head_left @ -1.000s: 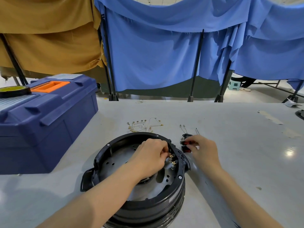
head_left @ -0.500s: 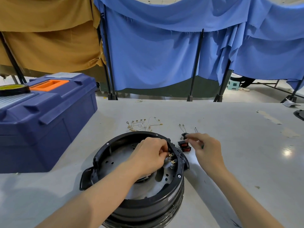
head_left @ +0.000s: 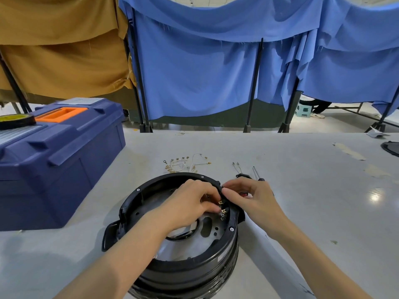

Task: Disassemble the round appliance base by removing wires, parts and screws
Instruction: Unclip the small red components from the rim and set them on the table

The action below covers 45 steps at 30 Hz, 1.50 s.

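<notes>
Base [head_left: 216, 266] sits on the desk [head_left: 313, 212] at near centre, open side up, black rim on top, rim screws not yet out. Left grip [head_left: 190, 201] reaches inside at the right-hand rim, fingers curled, tips pinching at the brass terminals [head_left: 222, 209]; same place as a second ago. Change: right grip [head_left: 252, 197], which was out on the desk at the small black and red parts [head_left: 243, 175] just beside the base, is now back at the rim, thumb and fingers curled onto the base edge right above the terminals, almost touching the left fingers. Whether it holds anything besides the rim cannot be told. Reading: one part is set down, and both grips now work the terminal block, right bracing, left pulling. Judgement only. Beyond the base, pulled wires [head_left: 185, 164] lie in a loose heap; a screwdriver [head_left: 257, 172] lies near the parts. Toolbox [head_left: 64, 152] stands far left. Curtains [head_left: 194, 72] hang behind.
</notes>
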{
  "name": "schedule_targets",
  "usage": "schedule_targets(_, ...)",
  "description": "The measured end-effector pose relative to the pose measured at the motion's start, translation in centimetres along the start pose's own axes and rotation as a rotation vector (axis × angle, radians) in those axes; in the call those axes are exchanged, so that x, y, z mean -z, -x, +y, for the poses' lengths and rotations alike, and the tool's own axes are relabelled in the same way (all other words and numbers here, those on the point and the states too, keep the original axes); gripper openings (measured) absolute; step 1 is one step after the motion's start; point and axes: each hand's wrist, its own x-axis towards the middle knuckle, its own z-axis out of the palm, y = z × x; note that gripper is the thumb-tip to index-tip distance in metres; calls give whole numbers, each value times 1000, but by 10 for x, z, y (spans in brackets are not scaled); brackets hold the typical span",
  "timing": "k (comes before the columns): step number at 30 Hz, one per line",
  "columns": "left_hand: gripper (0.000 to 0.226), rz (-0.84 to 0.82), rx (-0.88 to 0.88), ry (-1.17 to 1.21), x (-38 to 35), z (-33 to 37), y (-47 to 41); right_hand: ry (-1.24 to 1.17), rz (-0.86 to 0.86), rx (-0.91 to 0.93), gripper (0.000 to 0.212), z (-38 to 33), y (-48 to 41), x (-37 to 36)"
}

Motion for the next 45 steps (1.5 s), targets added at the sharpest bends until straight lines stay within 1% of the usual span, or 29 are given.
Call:
schedule_targets(4,10,-29,-21,-41,4,2,0,14,77,-3,9,1,1,-11)
schedule_targets(10,12,-166,11,-136,17,11,-5,-12,168,-27,14,0,2,-21)
schedule_targets(13,7,-187,15,-165,21,15,-8,-31,212,-56,14,0,3,-27)
schedule_targets(18,7,-213,0,-219,22,12,-8,-22,240,-77,15,2,4,-36)
schedule_targets(20,5,-216,6,-229,22,9,-8,-47,228,-89,21,2,4,-33)
schedule_targets(22,5,-211,13,-224,22,8,-7,-123,189,-116,28,1,3,-26)
schedule_targets(27,5,-215,4,-231,25,8,-8,-159,3,-141,17,0,2,-7)
schedule_targets(30,5,-199,30,-261,26,8,-11,-196,-72,-144,13,0,2,1)
schedule_targets(35,14,-54,89,-154,21,2,-4,-231,-149,-107,14,0,3,7)
schedule_targets(39,9,28,76,-80,16,3,2,-240,-157,-86,15,1,1,7)
schedule_targets(45,7,120,142,-158,12,13,6,-262,-170,-92,20,1,2,7)
